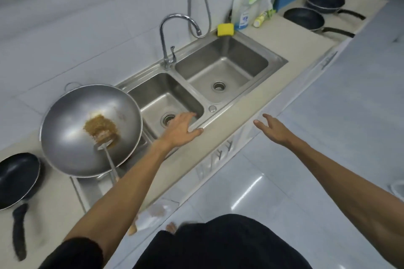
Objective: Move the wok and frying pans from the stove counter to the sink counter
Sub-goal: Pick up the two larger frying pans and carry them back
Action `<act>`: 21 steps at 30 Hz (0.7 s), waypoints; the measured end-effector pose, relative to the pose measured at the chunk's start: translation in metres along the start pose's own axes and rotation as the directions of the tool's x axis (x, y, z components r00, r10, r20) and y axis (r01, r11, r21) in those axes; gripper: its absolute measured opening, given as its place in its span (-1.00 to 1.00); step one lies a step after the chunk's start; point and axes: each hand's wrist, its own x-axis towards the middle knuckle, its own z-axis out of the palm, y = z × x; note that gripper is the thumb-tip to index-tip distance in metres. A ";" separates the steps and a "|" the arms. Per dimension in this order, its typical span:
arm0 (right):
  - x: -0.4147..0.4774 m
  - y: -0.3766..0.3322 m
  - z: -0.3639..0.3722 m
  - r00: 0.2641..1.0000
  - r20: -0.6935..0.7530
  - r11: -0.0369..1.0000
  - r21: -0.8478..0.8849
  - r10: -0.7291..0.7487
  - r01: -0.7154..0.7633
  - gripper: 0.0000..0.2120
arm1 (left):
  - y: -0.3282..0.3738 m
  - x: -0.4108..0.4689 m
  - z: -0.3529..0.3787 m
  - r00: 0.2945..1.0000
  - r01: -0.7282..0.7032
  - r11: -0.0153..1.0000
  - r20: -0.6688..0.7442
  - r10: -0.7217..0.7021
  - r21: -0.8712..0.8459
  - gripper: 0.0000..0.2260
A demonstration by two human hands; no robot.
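A large steel wok (72, 124) with brown food and a metal spatula (108, 155) in it sits at the left, beside the sink. A black frying pan (15, 179) lies at the far left on the counter. Two more black frying pans (303, 18) (324, 1) rest on the counter at the far right. My left hand (181, 129) is empty with spread fingers, resting on the front rim of the left sink basin, right of the wok. My right hand (273, 129) hovers open over the counter's front edge, holding nothing.
A double steel sink (277, 59) with a curved tap (166, 35) fills the counter's middle. A yellow sponge (225, 29), a soap bottle (240, 6), a green scraper and a blue board stand behind it. Glossy white floor lies to the right.
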 end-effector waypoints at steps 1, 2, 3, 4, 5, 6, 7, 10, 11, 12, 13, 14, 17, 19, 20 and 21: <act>0.007 0.014 -0.019 1.000 -0.018 0.999 -0.039 0.008 -0.009 -0.09 | 0.015 0.021 0.004 0.999 -0.026 0.998 0.045 0.023 0.065 -0.34; 0.015 0.028 -0.039 0.999 -0.034 0.996 -0.081 0.022 -0.024 -0.08 | 0.030 0.041 0.009 0.995 -0.048 0.992 0.096 0.036 0.118 -0.30; 0.023 0.040 -0.058 0.998 -0.046 0.992 -0.121 0.041 -0.046 -0.10 | 0.044 0.061 0.014 0.988 -0.066 0.985 0.145 0.042 0.162 -0.26; 0.031 0.052 -0.076 0.997 -0.057 0.986 -0.154 0.058 -0.066 -0.12 | 0.058 0.080 0.020 0.982 -0.084 0.976 0.186 0.046 0.200 -0.24; 0.040 0.063 -0.092 0.995 -0.072 0.980 -0.178 0.075 -0.086 -0.14 | 0.072 0.100 0.024 0.975 -0.103 0.966 0.216 0.051 0.236 -0.21; 0.048 0.072 -0.107 0.992 -0.091 0.975 -0.192 0.091 -0.107 -0.15 | 0.084 0.120 0.029 0.970 -0.118 0.956 0.239 0.053 0.270 -0.20; 0.055 0.082 -0.120 0.988 -0.110 0.973 -0.192 0.108 -0.127 -0.16 | 0.097 0.141 0.032 0.965 -0.132 0.946 0.255 0.054 0.297 -0.19; 0.075 0.107 -0.149 0.974 -0.146 0.968 -0.157 0.173 -0.196 -0.17 | 0.136 0.208 0.040 0.958 -0.180 0.923 0.275 0.085 0.341 -0.18; 0.083 0.115 -0.158 0.970 -0.151 0.964 -0.157 0.193 -0.216 -0.18 | 0.151 0.231 0.043 0.955 -0.204 0.912 0.278 0.106 0.355 -0.19; 0.091 0.123 -0.168 0.965 -0.156 0.957 -0.166 0.212 -0.237 -0.19 | 0.165 0.253 0.046 0.950 -0.229 0.902 0.285 0.125 0.366 -0.19; 0.099 0.129 -0.178 0.961 -0.161 0.951 -0.177 0.225 -0.253 -0.20 | 0.180 0.275 0.049 0.944 -0.252 0.893 0.299 0.142 0.372 -0.20; 0.104 0.133 -0.183 0.959 -0.164 0.946 -0.193 0.232 -0.262 -0.20 | 0.190 0.289 0.051 0.939 -0.266 0.889 0.307 0.152 0.374 -0.20; 0.132 0.148 -0.214 0.950 -0.180 0.934 -0.208 0.254 -0.289 -0.22 | 0.221 0.349 0.058 0.925 -0.312 0.869 0.333 0.184 0.385 -0.20; 0.159 0.161 -0.245 0.942 -0.198 0.931 -0.196 0.270 -0.308 -0.24 | 0.243 0.400 0.059 0.912 -0.340 0.857 0.356 0.202 0.386 -0.20; 0.173 0.166 -0.264 0.936 -0.204 0.926 -0.193 0.285 -0.324 -0.25 | 0.256 0.426 0.058 0.910 -0.346 0.851 0.362 0.201 0.396 -0.20; 0.186 0.173 -0.283 0.931 -0.214 0.921 -0.194 0.296 -0.338 -0.25 | 0.268 0.451 0.057 0.907 -0.354 0.847 0.365 0.208 0.397 -0.20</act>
